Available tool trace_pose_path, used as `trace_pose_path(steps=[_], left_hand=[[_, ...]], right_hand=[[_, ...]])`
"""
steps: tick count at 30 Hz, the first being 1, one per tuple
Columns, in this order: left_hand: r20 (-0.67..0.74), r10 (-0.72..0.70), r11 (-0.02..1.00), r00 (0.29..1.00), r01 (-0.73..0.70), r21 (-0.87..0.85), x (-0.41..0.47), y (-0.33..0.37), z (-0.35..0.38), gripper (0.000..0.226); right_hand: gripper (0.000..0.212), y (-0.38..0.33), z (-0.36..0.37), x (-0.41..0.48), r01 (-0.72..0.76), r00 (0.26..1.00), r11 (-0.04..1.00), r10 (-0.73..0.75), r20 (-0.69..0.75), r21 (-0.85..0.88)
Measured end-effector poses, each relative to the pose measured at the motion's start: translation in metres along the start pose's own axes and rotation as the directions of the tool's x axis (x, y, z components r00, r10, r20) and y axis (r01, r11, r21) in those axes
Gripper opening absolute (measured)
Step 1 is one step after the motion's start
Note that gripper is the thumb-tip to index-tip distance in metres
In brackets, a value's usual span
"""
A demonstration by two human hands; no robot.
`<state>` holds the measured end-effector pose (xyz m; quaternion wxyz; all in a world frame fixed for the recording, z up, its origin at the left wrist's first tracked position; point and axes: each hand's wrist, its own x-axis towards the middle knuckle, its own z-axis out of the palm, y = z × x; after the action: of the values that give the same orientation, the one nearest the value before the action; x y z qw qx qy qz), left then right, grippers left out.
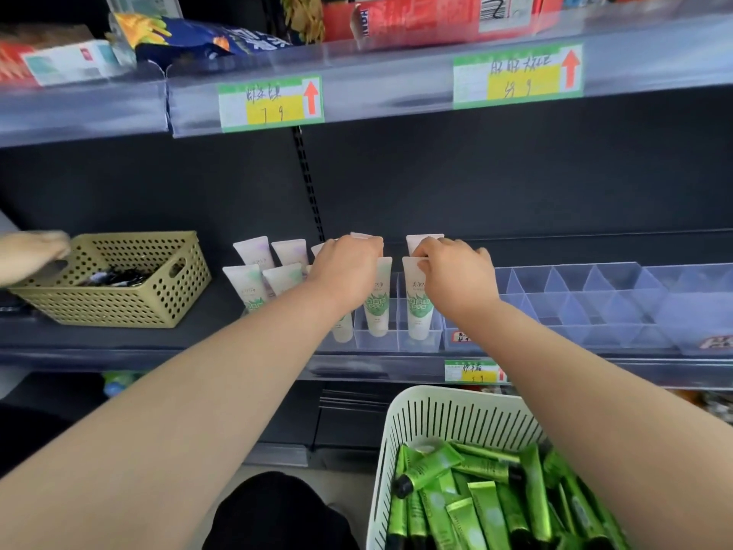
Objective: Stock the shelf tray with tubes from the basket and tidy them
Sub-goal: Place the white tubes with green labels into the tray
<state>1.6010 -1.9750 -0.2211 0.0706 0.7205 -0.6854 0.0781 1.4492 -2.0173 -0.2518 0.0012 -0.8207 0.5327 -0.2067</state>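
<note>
Retail shop, stocked aisle. Evidence: dark metal shelving with a slotted upright [309,184] is fitted with clear plastic price rails [396,91] along the shelf edges. Green-and-yellow handwritten price tags with red arrows [271,103] are clipped into the upper rail. A smaller tag of the same kind [472,371] is seen on the lower rail. Packaged goods are lined up above: a blue snack bag [198,37] and a red carton with a printed barcode [416,17]. Identical white plastic tubes with green labels [377,301] are stood in rows in a clear plastic divided tray [595,299]. A white slotted plastic basket [448,422] is filled with identical green tubes [488,468].
</note>
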Motion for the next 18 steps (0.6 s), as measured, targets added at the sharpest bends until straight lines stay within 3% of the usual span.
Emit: trace_pose_path(steps=[4,10,18], left_hand=[[0.001,-0.005,1.000,1.000,0.005,0.021,-0.001,0.002,-0.003,0.039],[-0.048,-0.013,1.000,0.999,0.012,-0.012,-0.005,0.007,-0.006,0.026],[-0.146,0.023,0.996,0.989,-0.034,-0.077,-0.007,0.007,-0.005,0.038]], right_hand=[[0.031,0.000,0.001,0.000,-0.003,1.000,1.000,0.003,0.007,0.011],[0.040,-0.004,0.000,-0.003,0.011,1.000,1.000,-0.011,0.027,0.027],[0.039,-0.005,-0.010,-0.011,0.030,0.998,0.999,-0.029,-0.053,0.015]])
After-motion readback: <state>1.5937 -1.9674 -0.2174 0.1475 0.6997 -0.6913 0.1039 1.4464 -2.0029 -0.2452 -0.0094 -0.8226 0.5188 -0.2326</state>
